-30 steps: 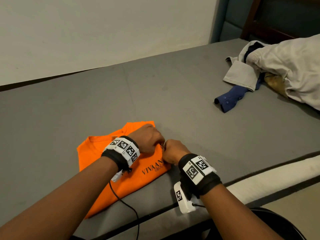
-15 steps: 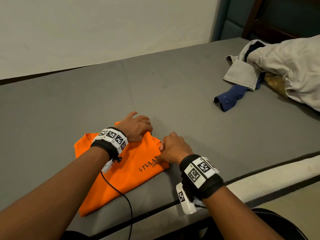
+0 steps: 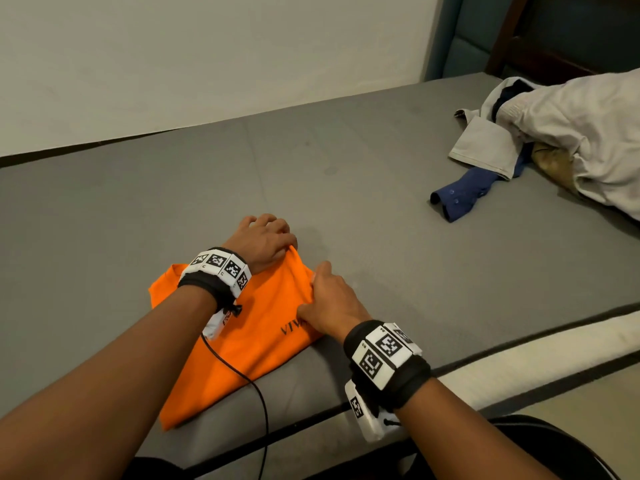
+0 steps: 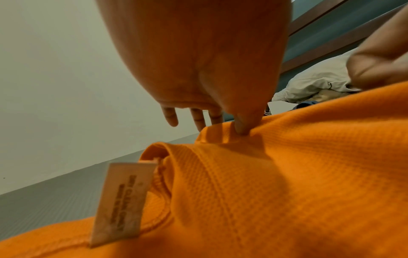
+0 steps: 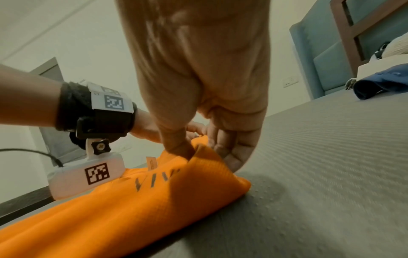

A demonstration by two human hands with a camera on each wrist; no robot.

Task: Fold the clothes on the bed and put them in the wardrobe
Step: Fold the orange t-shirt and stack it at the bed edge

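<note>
On the bed (image 3: pixel 346 161), both hands pinch the orange shirt (image 3: pixel 256 327).

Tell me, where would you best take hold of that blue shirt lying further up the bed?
Probably the blue shirt is best taken at its free end, the sleeve-like part with buttons lying bare on the bed, coming from above on the near side. Its other end is tucked under the pale clothes, so only this end is open to a hand.
</note>
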